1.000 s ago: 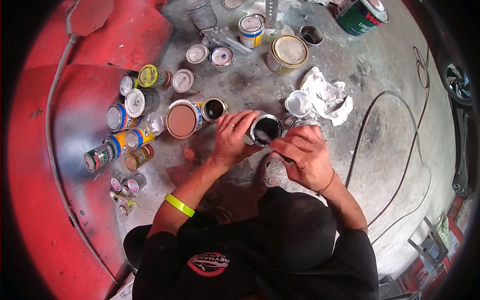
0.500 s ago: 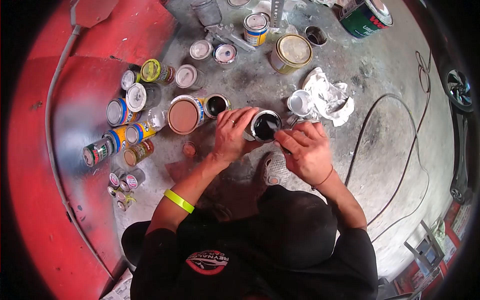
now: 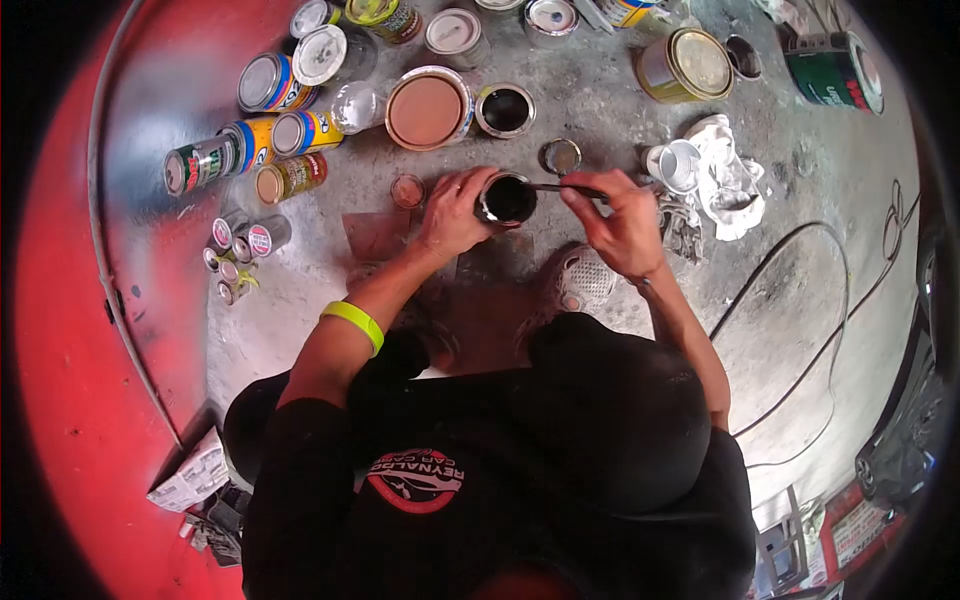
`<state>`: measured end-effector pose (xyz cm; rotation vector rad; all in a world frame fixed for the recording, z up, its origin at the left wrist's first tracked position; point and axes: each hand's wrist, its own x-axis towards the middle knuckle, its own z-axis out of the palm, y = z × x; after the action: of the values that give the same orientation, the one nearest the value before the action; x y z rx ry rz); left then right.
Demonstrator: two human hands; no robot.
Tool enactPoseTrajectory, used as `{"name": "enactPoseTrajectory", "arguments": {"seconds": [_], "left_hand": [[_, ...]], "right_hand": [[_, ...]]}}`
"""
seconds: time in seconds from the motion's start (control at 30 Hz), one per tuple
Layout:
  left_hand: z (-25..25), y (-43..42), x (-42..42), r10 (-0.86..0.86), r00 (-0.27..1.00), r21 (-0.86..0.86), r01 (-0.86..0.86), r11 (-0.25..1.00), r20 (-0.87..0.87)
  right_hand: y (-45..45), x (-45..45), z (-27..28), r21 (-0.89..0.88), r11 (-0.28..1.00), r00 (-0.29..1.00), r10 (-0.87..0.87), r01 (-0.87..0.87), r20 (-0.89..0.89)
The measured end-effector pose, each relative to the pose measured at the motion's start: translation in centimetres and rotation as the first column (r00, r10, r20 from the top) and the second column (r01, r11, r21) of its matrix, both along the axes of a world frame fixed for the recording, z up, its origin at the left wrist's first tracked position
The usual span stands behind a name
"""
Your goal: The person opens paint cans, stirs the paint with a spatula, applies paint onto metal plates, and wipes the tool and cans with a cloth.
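My left hand [image 3: 455, 212] is closed around the side of a small paint can [image 3: 508, 200] with dark, almost black paint inside. The can stands upright and open. In my right hand [image 3: 622, 222] is a thin dark stick [image 3: 565, 187], pinched between thumb and fingers; its far end reaches over the can's right rim. Just beyond lies a round lid [image 3: 561, 156] on the floor. Farther off are another open can [image 3: 505, 110] of dark paint and a wide can [image 3: 430, 108] with a reddish-brown top.
Several paint cans [image 3: 300, 132] stand to the left by a red panel [image 3: 70, 330]. A white cup [image 3: 675, 165] and crumpled white cloth [image 3: 730, 190] lie at right. A gold-coloured can [image 3: 690, 65] stands beyond them. A hose [image 3: 790, 235] curves over the floor.
The view has shifted, with the floor objects now higher in it. My right hand has drawn back from the can mouth, so the stick shows. The round lid has come into sight.
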<state>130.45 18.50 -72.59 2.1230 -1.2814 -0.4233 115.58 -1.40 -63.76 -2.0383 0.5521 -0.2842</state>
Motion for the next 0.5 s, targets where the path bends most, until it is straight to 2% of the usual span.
{"name": "enactPoseTrajectory", "arguments": {"seconds": [0.03,0.13,0.17,0.23,0.3,0.37,0.4,0.43,0.47,0.5], "left_hand": [[-0.7,0.3,-0.2,0.008,1.000,-0.005,-0.008,1.000,0.000],[-1.3,0.6,-0.4,0.334,0.911,0.207,-0.288,0.935,-0.240],[-1.4,0.4,-0.4,0.340,0.910,0.205,-0.295,0.933,-0.239],[-2.4,0.7,-0.4,0.265,0.949,0.147,-0.242,0.959,-0.170],[-2.5,1.6,-0.4,0.255,0.959,0.147,-0.236,0.961,-0.124],[-1.5,3.4,-2.3,0.330,0.931,0.296,-0.364,0.883,0.159],[-2.7,5.5,-3.4,0.176,0.974,0.427,-0.222,0.877,0.145],[-3.4,6.7,-4.7,0.183,0.972,0.425,-0.230,0.875,0.149],[-3.8,7.6,-5.7,-0.028,0.994,0.375,-0.012,0.927,0.102],[-3.6,7.6,-6.0,-0.246,0.967,0.315,0.213,0.925,0.068]], "right_hand": [[0.2,0.5,-0.7,-0.005,1.000,1.000,0.008,-0.008,0.000],[1.1,1.9,-2.9,-0.047,0.999,0.996,-0.008,0.004,-0.086],[1.3,2.2,-3.5,-0.048,0.999,0.996,-0.002,-0.002,-0.084],[1.9,2.8,-4.4,-0.007,0.999,0.997,-0.053,0.052,-0.057],[2.2,3.2,-4.8,-0.027,0.999,0.999,-0.034,0.033,-0.020],[2.5,3.2,-4.2,-0.022,1.000,0.998,-0.013,0.012,-0.067],[2.4,3.1,-4.1,-0.014,0.999,0.999,-0.040,0.040,-0.030],[2.2,3.0,-4.0,-0.014,0.999,0.999,-0.033,0.033,-0.025],[2.0,2.8,-3.9,0.056,0.995,0.996,-0.080,0.082,-0.049],[1.7,2.7,-3.9,0.125,0.983,0.989,-0.127,0.136,-0.077]]}}
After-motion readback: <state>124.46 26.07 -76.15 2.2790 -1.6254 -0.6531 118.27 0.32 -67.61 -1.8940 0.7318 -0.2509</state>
